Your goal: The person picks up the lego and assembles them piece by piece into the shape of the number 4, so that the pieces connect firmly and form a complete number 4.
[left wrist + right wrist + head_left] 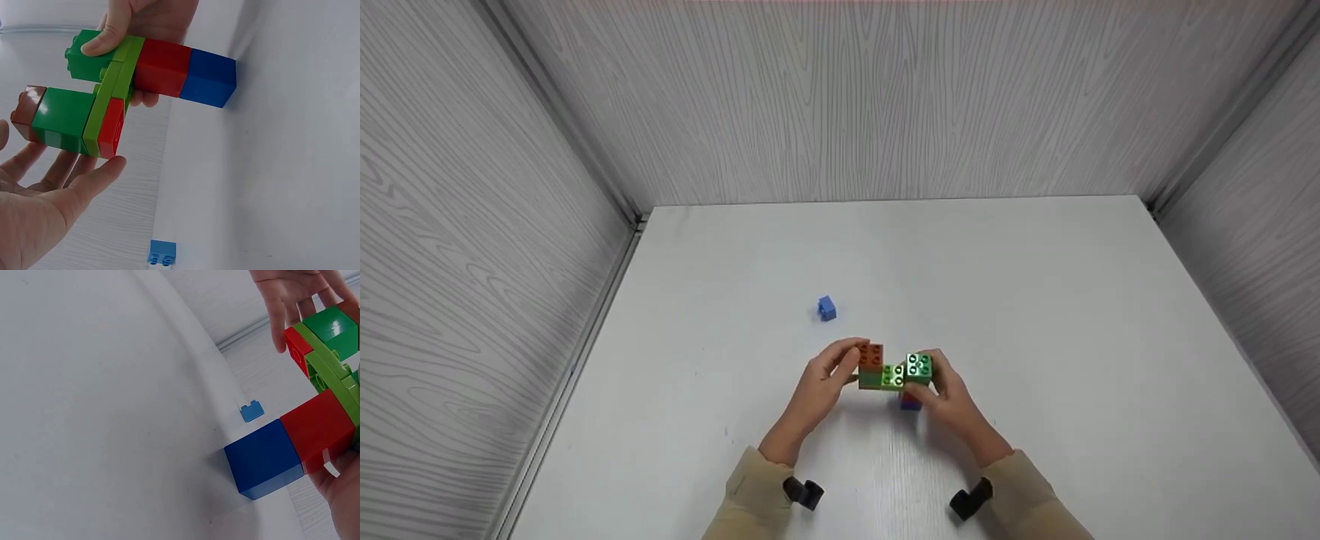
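Note:
A built assembly of toy building bricks (163,66) is held over the white table, dark blue brick lowest, then a red one. A lime-green layer (107,101) crosses it, with a small red brick (111,128) under its other end. On top stand two green bricks, one capped by a brown brick (871,355). My right hand (952,401) grips the assembly, thumb on the nearer green brick (84,55), fingers by the red one. The left hand (821,386) is around the brown-capped end with fingers extended, one fingertip right beside the small red brick.
A loose light-blue brick (826,308) lies on the white table (997,285) beyond the hands. Grey wood-grain panels (847,105) wall the table at the back and both sides. Black bands (804,493) circle both wrists.

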`<action>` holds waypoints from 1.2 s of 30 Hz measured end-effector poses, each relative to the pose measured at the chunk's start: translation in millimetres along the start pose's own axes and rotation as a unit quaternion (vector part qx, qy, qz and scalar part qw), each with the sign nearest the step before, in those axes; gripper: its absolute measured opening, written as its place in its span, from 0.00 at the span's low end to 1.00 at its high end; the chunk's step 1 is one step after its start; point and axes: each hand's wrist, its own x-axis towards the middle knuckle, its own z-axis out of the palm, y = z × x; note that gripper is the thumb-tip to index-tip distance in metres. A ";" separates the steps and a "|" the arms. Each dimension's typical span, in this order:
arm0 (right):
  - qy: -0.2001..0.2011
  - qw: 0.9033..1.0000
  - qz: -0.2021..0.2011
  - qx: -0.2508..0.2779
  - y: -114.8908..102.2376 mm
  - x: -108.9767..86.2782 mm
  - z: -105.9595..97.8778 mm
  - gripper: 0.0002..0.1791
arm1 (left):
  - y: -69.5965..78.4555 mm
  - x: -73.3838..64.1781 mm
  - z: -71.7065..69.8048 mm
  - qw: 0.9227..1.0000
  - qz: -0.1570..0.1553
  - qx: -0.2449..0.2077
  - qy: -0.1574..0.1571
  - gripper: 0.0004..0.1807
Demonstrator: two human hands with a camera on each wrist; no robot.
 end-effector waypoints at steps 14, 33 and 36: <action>0.004 1.000 0.006 -0.015 -2.6 -0.4 1.3 0.18 | -42.7 13.7 -10.0 0.998 0.001 0.054 0.035 0.19; -0.010 1.000 -0.007 0.004 2.6 0.1 -1.4 0.18 | -79.7 70.6 -32.7 0.955 0.051 0.215 0.199 0.24; -0.013 1.000 -0.009 0.005 2.9 0.3 -1.7 0.18 | -82.3 78.6 -33.2 0.956 0.020 0.202 0.211 0.25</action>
